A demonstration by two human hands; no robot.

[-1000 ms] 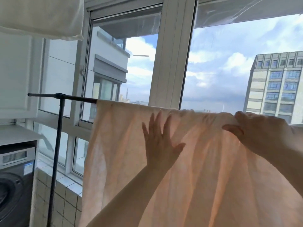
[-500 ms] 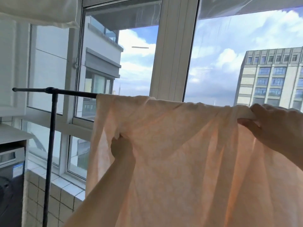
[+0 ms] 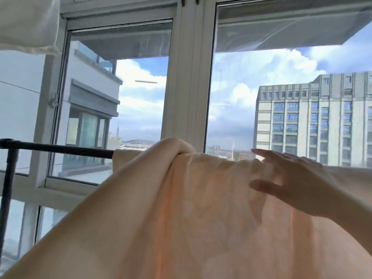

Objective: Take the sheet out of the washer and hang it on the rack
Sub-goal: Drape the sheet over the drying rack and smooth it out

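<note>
The peach sheet point(image 3: 201, 218) hangs over the black rack rail point(image 3: 60, 149) and fills the lower right of the view. My left arm rises from the bottom left, and my left hand point(image 3: 177, 147) hooks over the sheet's top edge at the rail, its fingers hidden on the far side. My right hand point(image 3: 291, 178) is open with fingers spread, resting flat against the front of the sheet just below its top edge. The washer is out of view.
The rack's upright post point(image 3: 8, 188) stands at the left edge. A white window frame point(image 3: 187, 77) and glass lie close behind the rail. White fabric point(image 3: 28, 23) hangs at the top left.
My left hand has gone from the sheet's front up to its top edge at the rail. My right hand has let go of the top edge and spread open. The view has tilted up.
</note>
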